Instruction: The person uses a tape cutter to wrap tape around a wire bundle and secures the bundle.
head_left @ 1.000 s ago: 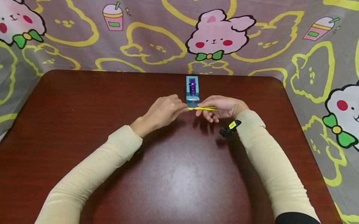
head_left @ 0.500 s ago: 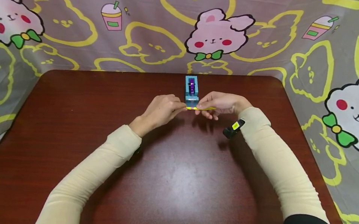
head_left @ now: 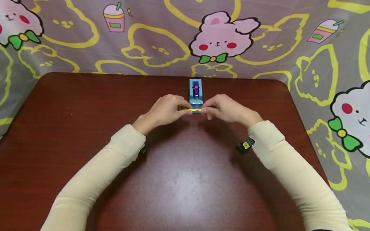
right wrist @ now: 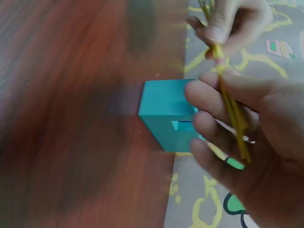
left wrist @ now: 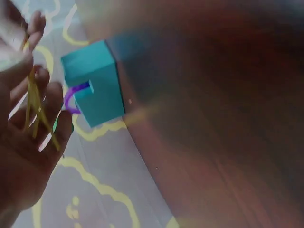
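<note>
A thin bundle of yellow strands (head_left: 196,110) stretches between both hands, close in front of a light-blue tape dispenser (head_left: 191,101) with a purple wheel (head_left: 196,89). My left hand (head_left: 167,110) pinches the bundle's left part between thumb and fingers. From the other side, my right hand (head_left: 228,109) pinches it near the middle. In the right wrist view the strands (right wrist: 232,111) run across the right palm, and a small pinkish patch (right wrist: 219,61) shows between the two grips. Loose ends of the strands (left wrist: 35,102) fan out over the left palm in the left wrist view.
The dispenser stands near the far edge of a dark red-brown table (head_left: 175,192). Behind and beside the table hangs a grey cloth (head_left: 170,12) printed with cartoon rabbits. A black wrist camera (head_left: 245,145) sits under the right wrist.
The right hand has turned palm-down over the bundle, and its forearm has swung outward to the right. The right end of the strands is now hidden behind that hand. The left hand has barely moved.
</note>
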